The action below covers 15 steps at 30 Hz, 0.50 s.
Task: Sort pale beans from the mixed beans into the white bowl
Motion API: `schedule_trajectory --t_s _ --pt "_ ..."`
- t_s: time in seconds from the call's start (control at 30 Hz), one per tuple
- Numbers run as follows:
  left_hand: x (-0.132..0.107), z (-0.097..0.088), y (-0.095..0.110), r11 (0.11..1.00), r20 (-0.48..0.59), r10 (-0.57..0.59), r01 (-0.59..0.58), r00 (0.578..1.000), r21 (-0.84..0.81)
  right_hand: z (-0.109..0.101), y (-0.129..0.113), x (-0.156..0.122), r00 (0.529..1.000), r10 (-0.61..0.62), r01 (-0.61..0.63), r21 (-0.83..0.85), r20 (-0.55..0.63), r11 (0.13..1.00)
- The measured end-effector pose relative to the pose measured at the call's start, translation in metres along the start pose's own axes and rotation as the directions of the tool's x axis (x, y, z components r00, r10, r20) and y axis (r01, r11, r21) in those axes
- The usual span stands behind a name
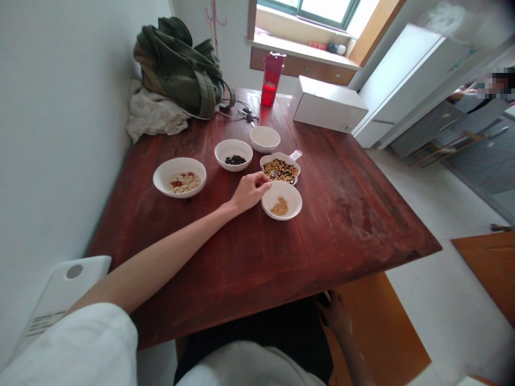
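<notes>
My left hand (249, 190) reaches across the red wooden table (249, 257), fingers pinched together at the rim between two white bowls. One bowl (281, 200) holds a few yellow soybeans. The handled bowl (280, 168) behind it is full of mixed beans. What the fingertips pinch is too small to make out. My right hand (336, 316) rests below the table edge on my lap, against a dark object that is mostly hidden.
Further bowls: one with black beans (233, 154), one with peanuts and red dates (179, 177), one empty (264, 139). At the far end of the table are a green bag (181, 64), a red bottle (272, 79), a white box (328, 104) and keys (247, 113).
</notes>
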<state>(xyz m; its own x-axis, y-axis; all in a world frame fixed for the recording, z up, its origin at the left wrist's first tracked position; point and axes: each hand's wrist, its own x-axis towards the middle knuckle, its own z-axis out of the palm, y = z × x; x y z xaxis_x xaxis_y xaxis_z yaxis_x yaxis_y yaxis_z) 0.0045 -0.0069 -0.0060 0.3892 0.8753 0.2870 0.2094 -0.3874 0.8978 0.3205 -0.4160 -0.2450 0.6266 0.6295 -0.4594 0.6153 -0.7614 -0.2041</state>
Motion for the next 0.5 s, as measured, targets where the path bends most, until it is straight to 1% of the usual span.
schedule_trajectory --t_s 0.07,0.13,0.2,0.27,0.3,0.4,0.5 --pt "0.0 0.0 0.0 1.0 0.0 0.009 -0.009 1.0 0.0 0.0 0.001 0.001 1.0 0.009 -0.009 -0.007 -0.002 1.0" --pt "0.0 0.0 0.0 1.0 0.003 0.022 -0.022 1.0 -0.012 -0.002 0.002 0.004 1.0 0.01 -0.008 0.047 -0.027 0.999" --pt "0.0 0.0 0.0 0.999 0.008 0.032 -0.032 0.999 -0.025 -0.009 0.003 0.009 0.999 -0.001 0.01 0.212 -0.043 0.977" --pt "0.0 0.0 0.0 0.999 0.012 0.041 -0.041 0.999 -0.025 -0.019 0.003 0.016 0.999 -0.021 0.03 0.422 -0.026 0.906" --pt "0.0 0.0 -0.001 0.999 0.013 0.045 -0.045 0.999 -0.023 -0.025 0.003 0.02 1.0 -0.027 0.03 0.472 -0.012 0.881" --pt "0.0 0.001 -0.001 0.998 0.009 0.054 -0.054 0.999 -0.014 -0.038 0.002 0.027 1.0 -0.023 0.021 0.526 -0.002 0.85" --pt "0.0 0.001 -0.001 0.999 0.001 0.05 -0.05 0.999 0.0 -0.045 -0.002 0.024 0.999 0.003 0.022 0.565 -0.042 0.825"
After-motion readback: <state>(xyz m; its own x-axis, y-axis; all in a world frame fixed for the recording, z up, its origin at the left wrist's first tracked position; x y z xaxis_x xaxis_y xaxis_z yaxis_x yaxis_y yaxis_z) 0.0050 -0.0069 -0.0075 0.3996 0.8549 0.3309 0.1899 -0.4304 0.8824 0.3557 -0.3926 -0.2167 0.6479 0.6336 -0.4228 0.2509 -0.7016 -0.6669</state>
